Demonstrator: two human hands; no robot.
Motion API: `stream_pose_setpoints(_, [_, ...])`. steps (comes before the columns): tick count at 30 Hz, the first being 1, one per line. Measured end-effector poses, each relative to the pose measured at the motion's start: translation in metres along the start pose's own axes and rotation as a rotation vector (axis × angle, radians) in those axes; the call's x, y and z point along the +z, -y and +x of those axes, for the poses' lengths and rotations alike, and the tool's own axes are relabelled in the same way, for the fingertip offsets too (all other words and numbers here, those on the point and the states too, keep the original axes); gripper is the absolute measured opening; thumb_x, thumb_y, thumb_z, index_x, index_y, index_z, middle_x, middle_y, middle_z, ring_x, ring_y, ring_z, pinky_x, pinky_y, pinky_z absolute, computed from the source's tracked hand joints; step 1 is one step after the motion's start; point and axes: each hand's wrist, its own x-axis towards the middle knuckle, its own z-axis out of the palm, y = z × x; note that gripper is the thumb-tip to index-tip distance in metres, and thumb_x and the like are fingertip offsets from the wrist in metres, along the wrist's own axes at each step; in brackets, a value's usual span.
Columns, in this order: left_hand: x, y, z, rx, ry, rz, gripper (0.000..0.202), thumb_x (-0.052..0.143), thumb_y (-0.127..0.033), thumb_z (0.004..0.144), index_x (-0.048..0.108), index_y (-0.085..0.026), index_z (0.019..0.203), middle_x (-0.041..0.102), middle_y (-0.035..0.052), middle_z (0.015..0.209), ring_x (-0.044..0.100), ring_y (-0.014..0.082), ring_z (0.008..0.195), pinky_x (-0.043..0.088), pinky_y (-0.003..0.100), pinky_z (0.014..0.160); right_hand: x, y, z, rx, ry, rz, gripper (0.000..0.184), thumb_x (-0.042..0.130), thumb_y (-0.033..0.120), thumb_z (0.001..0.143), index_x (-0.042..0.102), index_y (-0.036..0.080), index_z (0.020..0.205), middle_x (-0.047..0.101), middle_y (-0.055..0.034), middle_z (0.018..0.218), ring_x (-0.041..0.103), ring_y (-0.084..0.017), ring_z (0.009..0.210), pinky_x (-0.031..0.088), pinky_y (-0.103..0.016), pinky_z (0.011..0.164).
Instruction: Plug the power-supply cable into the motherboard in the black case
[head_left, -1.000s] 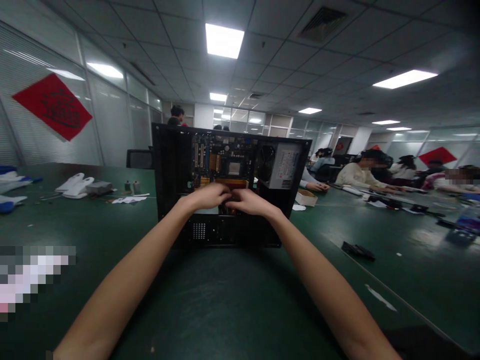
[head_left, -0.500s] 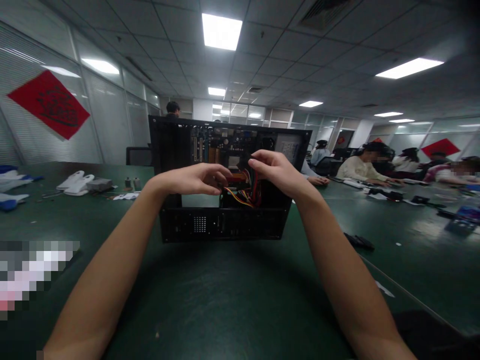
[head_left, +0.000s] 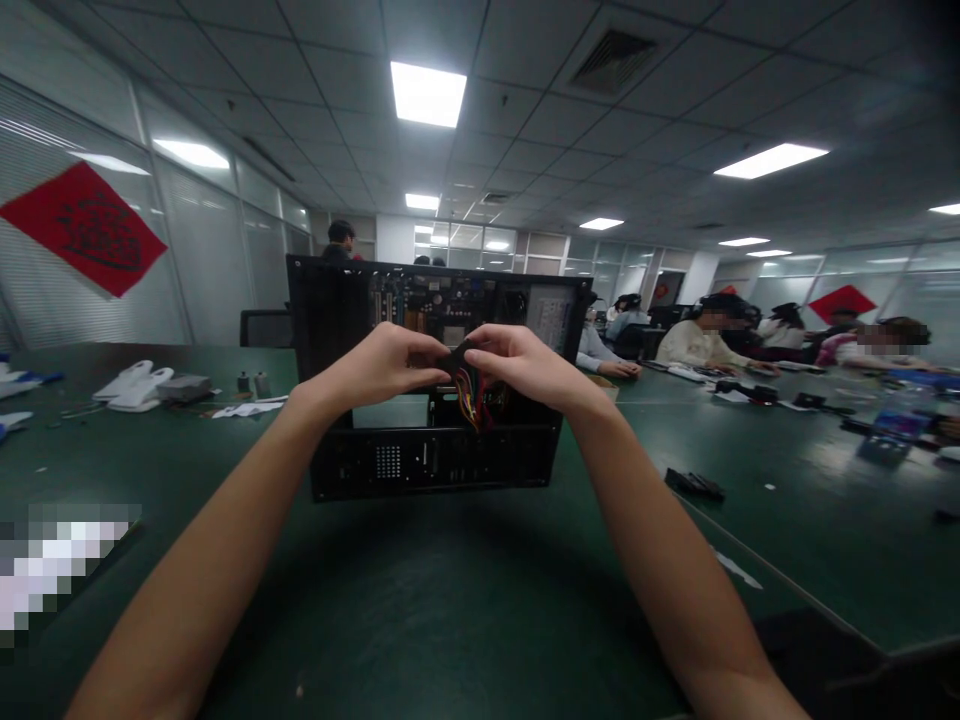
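Note:
An open black computer case (head_left: 480,465) stands on the green table, its inside facing me. In front of its motherboard (head_left: 435,300), my left hand (head_left: 386,365) and my right hand (head_left: 517,362) meet from either side. Both pinch a small dark piece, which looks like a black cable connector (head_left: 456,356). Red, yellow and black power cables (head_left: 472,400) hang below it into the case. My fingers partly cover the connector, so its exact shape is unclear. A pale label marks the power supply (head_left: 549,312) at the upper right of the case.
White objects (head_left: 135,385) and a grey block (head_left: 186,388) lie on the table (head_left: 420,600) to the left. A black item (head_left: 694,484) lies to the right. Several people sit working along the right side, one in a light sweater (head_left: 690,345).
My left fingers, loosely spread near the cables before, have closed on the dark connector. My right hand has come nearer to the left. The view has shifted slightly, so the case appears lower.

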Motion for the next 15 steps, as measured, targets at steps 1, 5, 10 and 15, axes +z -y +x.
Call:
stream_pose_setpoints(1, [0.002, 0.0, 0.0, 0.022, -0.022, -0.011, 0.04, 0.072, -0.04, 0.086, 0.074, -0.012, 0.115, 0.077, 0.0063, 0.09, 0.069, 0.0185, 0.079, 0.055, 0.029, 0.072, -0.002, 0.001, -0.001, -0.008, -0.005, 0.005, 0.02, 0.066, 0.031, 0.088, 0.065, 0.016, 0.102, 0.068, -0.0015, 0.084, 0.063, -0.013, 0.072, 0.052, -0.023, 0.058])
stream_pose_setpoints(5, [0.009, -0.001, 0.002, 0.114, -0.119, 0.003, 0.039, 0.074, -0.036, 0.085, 0.072, -0.014, 0.117, 0.074, 0.0032, 0.079, 0.068, 0.015, 0.07, 0.055, 0.026, 0.068, -0.007, 0.004, -0.003, -0.026, -0.013, 0.024, 0.024, 0.067, 0.029, 0.088, 0.066, 0.015, 0.106, 0.069, -0.0025, 0.084, 0.064, -0.013, 0.073, 0.052, -0.023, 0.06])
stream_pose_setpoints(10, [0.013, -0.003, 0.003, 0.203, -0.198, 0.044, 0.043, 0.075, -0.034, 0.086, 0.065, -0.016, 0.124, 0.076, 0.003, 0.086, 0.072, 0.015, 0.078, 0.057, 0.025, 0.074, -0.01, 0.004, -0.004, -0.017, -0.017, 0.039, 0.026, 0.066, 0.03, 0.088, 0.065, 0.015, 0.109, 0.069, -0.002, 0.084, 0.064, -0.014, 0.073, 0.053, -0.025, 0.063])
stream_pose_setpoints(15, [0.018, 0.003, 0.004, 0.283, -0.255, 0.145, 0.04, 0.075, -0.034, 0.087, 0.064, -0.018, 0.122, 0.076, 0.002, 0.086, 0.072, 0.0136, 0.076, 0.056, 0.022, 0.072, -0.012, 0.004, -0.006, -0.002, -0.01, 0.071, 0.026, 0.067, 0.031, 0.088, 0.065, 0.015, 0.109, 0.07, -0.0031, 0.089, 0.065, -0.014, 0.077, 0.053, -0.024, 0.065])
